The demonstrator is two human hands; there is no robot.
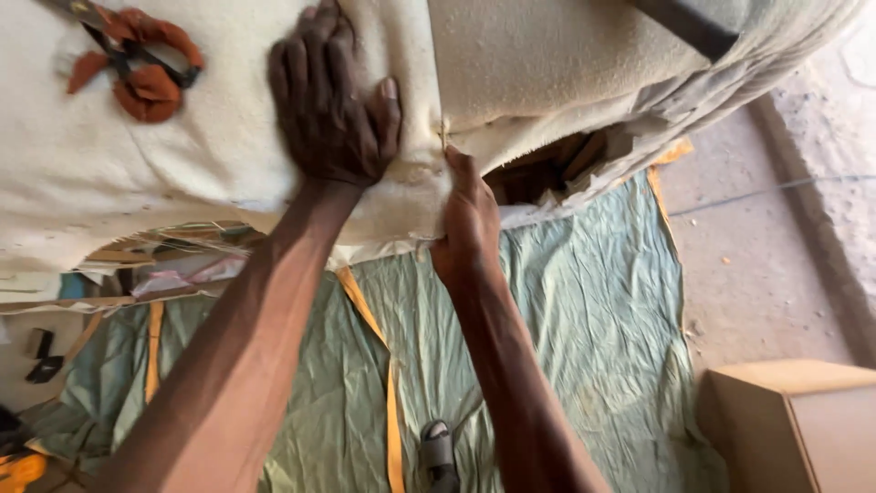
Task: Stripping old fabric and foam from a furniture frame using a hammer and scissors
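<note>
The cream felt padding (228, 173) spans the top of the view, draped over a frame; the left hand (333, 100) lies flat on it, fingers spread, pressing, gripping nothing; just beside it, at 3 o'clock, the right hand (467, 219) is pinched shut on the padding's edge at a seam. By my judgement this is the stretching and smoothing step; the next move calls for steady tension and a firm pinch. Orange-handled scissors (137, 64) lie at 10 o'clock; a green tarpaulin (584, 301) lies below; a plain tan cardboard box (794, 420) sits at 4 o'clock, no label visible.
</note>
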